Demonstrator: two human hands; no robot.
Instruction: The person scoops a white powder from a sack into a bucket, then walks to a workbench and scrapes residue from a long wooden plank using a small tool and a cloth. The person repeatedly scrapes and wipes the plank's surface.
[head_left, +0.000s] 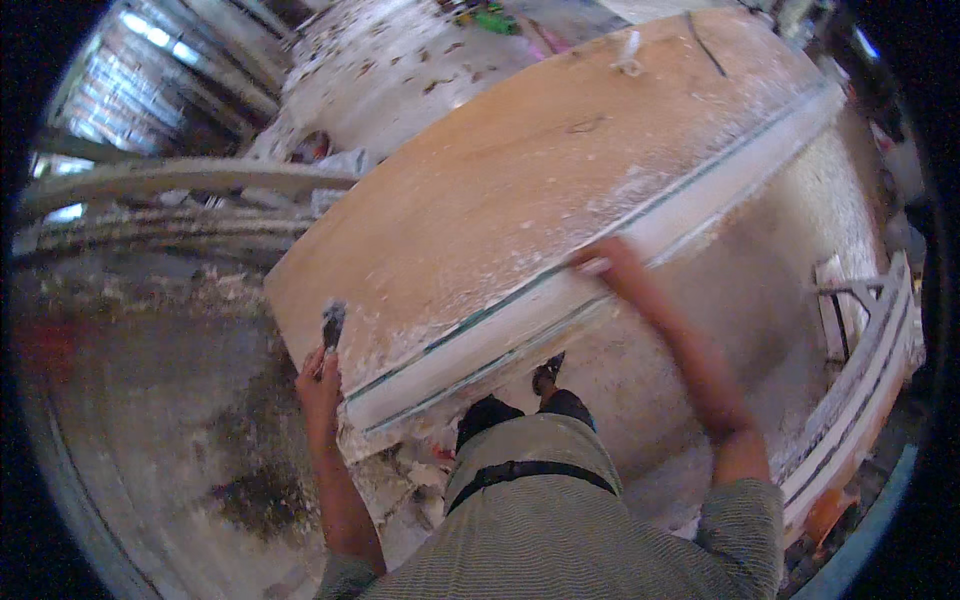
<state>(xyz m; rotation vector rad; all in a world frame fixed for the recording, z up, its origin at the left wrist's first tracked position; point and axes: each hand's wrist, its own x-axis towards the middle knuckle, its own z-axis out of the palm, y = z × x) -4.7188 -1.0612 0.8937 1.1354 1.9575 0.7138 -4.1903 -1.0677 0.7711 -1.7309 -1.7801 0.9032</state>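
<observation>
A long white strip-shaped workpiece with dark green lines along its edges lies along the near side of a wooden tabletop. My right hand, smeared by motion, is closed and rests on the strip near its middle. Something small and pale shows at its fingers, too blurred to name. Upright over the tabletop's left corner, my left hand grips a small brush-like tool with a dark, white-dusted head. White dust lies on the wood beside the strip.
Curved slatted wooden pieces stand at the left and at the right. A crumpled white scrap and a thin dark stick lie on the tabletop's far end. Debris is scattered on the dusty floor.
</observation>
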